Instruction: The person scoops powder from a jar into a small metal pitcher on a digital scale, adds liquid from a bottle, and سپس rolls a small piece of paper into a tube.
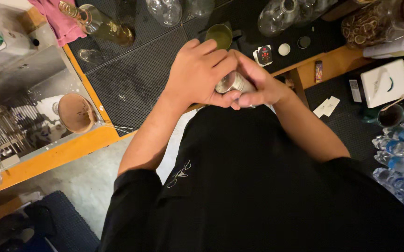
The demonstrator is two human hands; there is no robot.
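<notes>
Both my hands hold one small shiny metal cup [230, 83] close to my chest, above the front edge of the black rubber bar mat [136, 79]. My left hand [201, 72] wraps over its top and left side. My right hand [258, 83] grips it from the right and beneath. Most of the cup is hidden by my fingers. Just beyond my hands a green-tinted glass [219, 35] stands on the mat.
A steel sink [24, 93] with a brown-stained strainer [75, 113] lies at left. A tilted bottle [98, 23] and several clear bottles line the mat's far side. Small caps and a card lie nearby. A white box [383, 83] and water bottles [400, 154] sit at right.
</notes>
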